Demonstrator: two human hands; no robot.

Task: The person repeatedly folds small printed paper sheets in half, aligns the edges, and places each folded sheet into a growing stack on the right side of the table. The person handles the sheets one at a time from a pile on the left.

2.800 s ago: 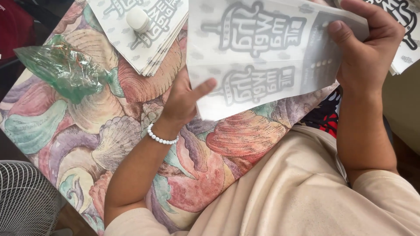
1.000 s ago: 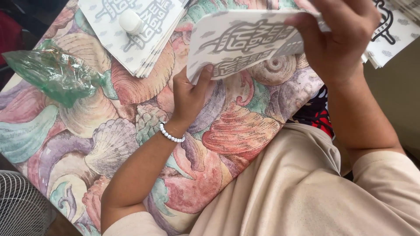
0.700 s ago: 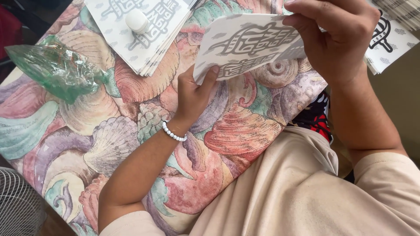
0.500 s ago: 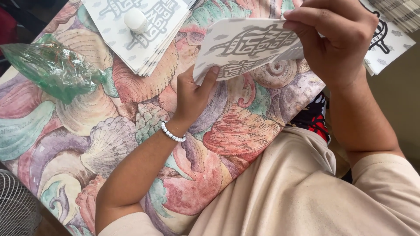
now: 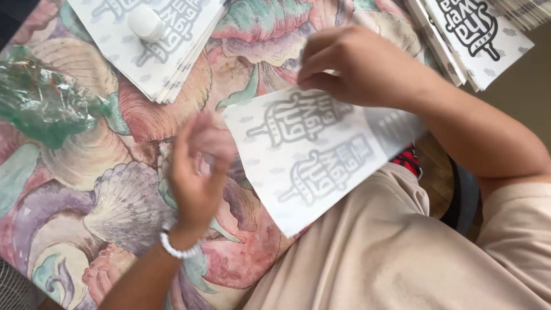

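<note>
- the white paper sheet (image 5: pixel 321 158) is thin, flat and roughly rectangular, slightly see-through, with a grey printed design showing faintly through it and small pale grey marks scattered over it; it lies tilted on the cloth, its lower corner reaching over the table edge toward the person's beige clothing (image 5: pixel 402 252).
- the right hand (image 5: pixel 359 69) sits at the sheet's upper edge, fingers curled together and bent down, the fingertips pinching or pressing that top edge; whether the thumb is under the paper cannot be told.
- the left hand (image 5: pixel 198 169) is just beside the sheet's left edge, blurred, fingers loosely spread and holding nothing; whether any fingertip touches the paper cannot be told.
- a bracelet of white beads (image 5: pixel 178 248) circles the left wrist, below the fingers.
- under both hands the tablecloth (image 5: pixel 115 201) is soft-looking fabric printed with big seashells in pink, mauve, cream and teal.
- up and to the left of the left fingers lies a stack of white printed sheets (image 5: pixel 152 49), edges fanned slightly, with a small rounded white object (image 5: pixel 146 23) resting on top.
- farther left of that hand is a crumpled clear green plastic bag (image 5: pixel 49 103), glossy and wrinkled.
- to the right of the right hand, past the forearm, another stack of printed sheets (image 5: pixel 473 34) shows bold dark lettering face up, well apart from the fingers.
</note>
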